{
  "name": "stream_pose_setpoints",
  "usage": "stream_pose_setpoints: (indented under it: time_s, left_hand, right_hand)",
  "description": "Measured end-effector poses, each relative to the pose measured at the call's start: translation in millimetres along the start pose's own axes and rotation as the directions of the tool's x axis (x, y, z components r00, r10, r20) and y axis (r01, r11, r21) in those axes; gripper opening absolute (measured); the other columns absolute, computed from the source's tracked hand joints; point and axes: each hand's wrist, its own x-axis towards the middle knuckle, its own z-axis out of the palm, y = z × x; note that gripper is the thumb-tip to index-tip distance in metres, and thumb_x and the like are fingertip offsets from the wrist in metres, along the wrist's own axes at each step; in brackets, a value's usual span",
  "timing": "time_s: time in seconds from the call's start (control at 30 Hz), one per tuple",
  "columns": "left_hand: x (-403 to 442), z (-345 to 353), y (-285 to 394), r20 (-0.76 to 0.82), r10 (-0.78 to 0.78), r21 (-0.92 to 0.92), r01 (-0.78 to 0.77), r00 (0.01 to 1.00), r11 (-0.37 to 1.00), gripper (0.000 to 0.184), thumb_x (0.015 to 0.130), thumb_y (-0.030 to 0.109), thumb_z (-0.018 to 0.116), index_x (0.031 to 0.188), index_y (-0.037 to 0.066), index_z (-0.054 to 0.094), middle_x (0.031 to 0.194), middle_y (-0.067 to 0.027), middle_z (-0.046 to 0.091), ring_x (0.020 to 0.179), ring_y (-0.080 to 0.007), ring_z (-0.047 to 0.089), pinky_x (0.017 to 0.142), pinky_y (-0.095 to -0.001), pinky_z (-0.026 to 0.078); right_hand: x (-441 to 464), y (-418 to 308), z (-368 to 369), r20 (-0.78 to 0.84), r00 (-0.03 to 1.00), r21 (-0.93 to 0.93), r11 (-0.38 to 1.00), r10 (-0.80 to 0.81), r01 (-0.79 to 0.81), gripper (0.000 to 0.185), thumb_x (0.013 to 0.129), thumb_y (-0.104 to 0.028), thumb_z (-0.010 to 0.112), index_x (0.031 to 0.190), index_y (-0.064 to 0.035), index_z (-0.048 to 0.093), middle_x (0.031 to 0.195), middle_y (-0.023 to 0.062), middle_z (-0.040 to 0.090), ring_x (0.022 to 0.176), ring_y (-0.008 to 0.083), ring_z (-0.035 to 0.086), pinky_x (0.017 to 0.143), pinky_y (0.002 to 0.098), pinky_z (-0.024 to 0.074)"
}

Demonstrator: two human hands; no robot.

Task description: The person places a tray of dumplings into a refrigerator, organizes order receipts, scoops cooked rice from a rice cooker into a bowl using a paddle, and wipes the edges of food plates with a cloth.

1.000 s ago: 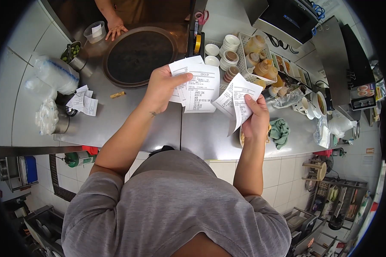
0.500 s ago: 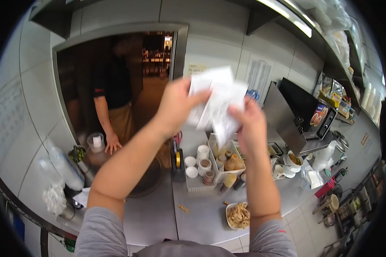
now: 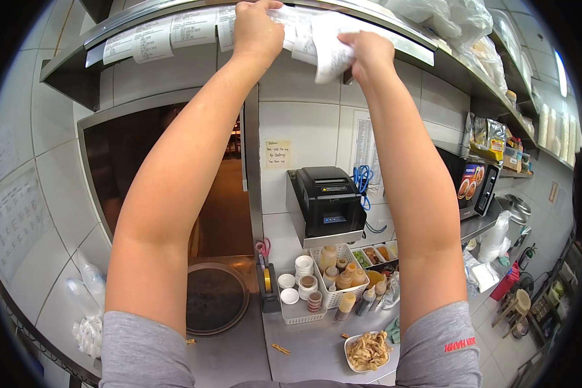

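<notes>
Metal rail (image 3: pixel 398 45) over white tiles (image 3: pixel 304 123), curled receipt paper (image 3: pixel 332 52) in right hand (image 3: pixel 372 52), fingers (image 3: pixel 349 37) narrow; left hand (image 3: pixel 258 31) at rail, grip unclear

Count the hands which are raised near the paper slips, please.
2: the left hand is up at the rail among hanging slips; the right hand holds a curled paper slip. Others may be hidden from view.
</notes>
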Motion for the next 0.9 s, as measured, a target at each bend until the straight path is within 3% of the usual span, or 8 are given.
stream_pose_setpoints:
  time_s: [0.1,0.47,0.5,0.53,0.6,0.73,0.83,0.9]
  left_hand:
    - [5,17,6,-0.171,0.11,-0.034,-0.117,0.979,0.993,0.03,0.075,-0.003,0.049,0.101,-0.003,0.063,0.103,-0.0238,0.053,0.097,-0.04,0.054,0.091,-0.0416,0.044]
    - [-9,14,39,-0.058,0.212,0.474,-0.16,0.976,0.866,0.022,0.078,0.005,0.052,0.096,0.001,0.063,0.104,-0.0161,0.055,0.103,-0.0341,0.051,0.088,-0.0423,0.043]
    - [-9,14,41,0.076,0.192,0.518,-0.204,0.978,0.83,0.021,0.077,0.006,0.053,0.095,0.001,0.063,0.104,-0.015,0.055,0.102,-0.0331,0.051,0.088,-0.042,0.043]
    - [-11,12,43,0.083,0.192,0.525,-0.207,0.978,0.825,0.021,0.077,0.006,0.053,0.095,0.001,0.063,0.104,-0.015,0.055,0.102,-0.0331,0.051,0.088,-0.042,0.043]
    - [-15,7,48,0.211,0.28,0.648,-0.348,0.937,0.678,0.024,0.077,0.009,0.053,0.097,0.0,0.064,0.108,-0.0139,0.056,0.103,-0.0299,0.051,0.09,-0.0437,0.04]
    - [-21,11,51,0.215,0.456,0.781,-0.433,0.863,0.45,0.025,0.079,0.012,0.051,0.095,0.0,0.067,0.107,-0.0137,0.058,0.102,-0.028,0.051,0.092,-0.0438,0.037]
    - [-20,24,64,0.461,-0.023,0.796,-0.402,0.887,0.451,0.035,0.083,0.016,0.048,0.111,-0.001,0.062,0.1,-0.0145,0.063,0.105,-0.0291,0.051,0.093,-0.0458,0.036]
    - [-23,32,70,0.39,0.002,0.794,-0.338,0.921,0.506,0.04,0.084,0.016,0.047,0.118,-0.002,0.056,0.104,-0.0162,0.061,0.108,-0.0299,0.05,0.094,-0.0477,0.035]
  right_hand:
    - [27,3,9,-0.062,0.998,-0.044,0.999,-0.008,0.005,0.029,0.073,0.013,0.066,0.101,0.0126,0.056,0.097,0.0189,0.061,0.085,0.0292,0.062,0.077,0.0373,0.0515]
    - [88,2,-34,-0.019,0.981,-0.19,0.964,-0.194,0.187,0.03,0.077,0.011,0.067,0.105,0.0117,0.057,0.101,0.0192,0.062,0.076,0.0234,0.063,0.064,0.0316,0.0531]
    - [90,6,-37,0.029,0.953,-0.353,0.889,-0.301,0.291,0.024,0.071,-0.012,0.075,0.085,0.0021,0.062,0.083,0.0212,0.066,0.079,0.0374,0.064,0.074,0.0416,0.0491]
    - [89,6,-39,0.029,0.956,-0.347,0.894,-0.292,0.284,0.024,0.071,-0.012,0.075,0.085,0.0021,0.062,0.083,0.0212,0.066,0.079,0.0374,0.064,0.074,0.0416,0.0491]
    - [86,1,-44,0.071,0.669,-0.767,0.388,-0.74,0.511,0.028,0.065,-0.012,0.079,0.083,0.0017,0.063,0.086,0.022,0.066,0.078,0.0377,0.064,0.073,0.0416,0.0496]
    - [85,-12,-62,0.141,0.822,-0.826,0.392,-0.551,0.404,0.037,0.064,-0.017,0.081,0.088,0.003,0.062,0.089,0.0231,0.066,0.087,0.0357,0.064,0.078,0.0411,0.0491]
    - [101,-11,-66,0.104,0.841,-0.824,0.428,-0.531,0.372,0.039,0.064,-0.02,0.082,0.087,0.0036,0.062,0.086,0.0228,0.066,0.086,0.0353,0.064,0.077,0.0411,0.0491]
    - [108,-8,-67,0.098,0.767,-0.813,0.393,-0.634,0.429,0.038,0.065,-0.023,0.082,0.083,0.0034,0.063,0.084,0.0224,0.066,0.083,0.0359,0.064,0.076,0.0415,0.0493]
